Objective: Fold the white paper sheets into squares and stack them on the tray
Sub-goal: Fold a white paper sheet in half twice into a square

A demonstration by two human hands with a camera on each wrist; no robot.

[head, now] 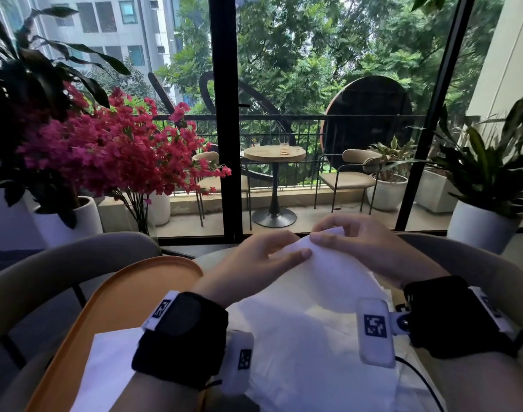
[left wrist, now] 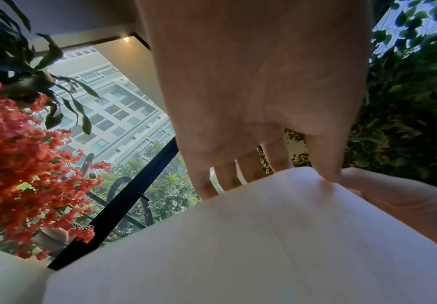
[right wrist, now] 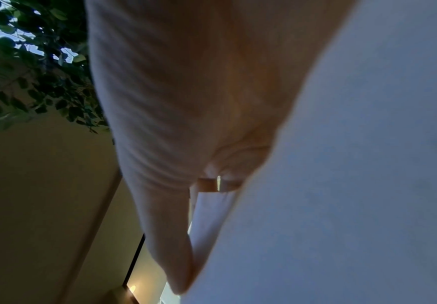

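A pink-flowered plant (head: 111, 150) in a white pot stands at the left, a leafy plant (head: 489, 171) at the right; beyond the glass, a small round table (head: 274, 153) and chairs sit on a balcony. An orange oval tray (head: 129, 292), smooth with a raised rim, lies left of the hands and carries a flat folded square (head: 111, 370). The sheet (head: 328, 281) is thin, white and soft, raised above more white paper (head: 313, 367) on the table. The left hand (head: 263, 257) and right hand (head: 358, 242) pinch its top edge side by side, thumbs on the near face, fingers curled behind
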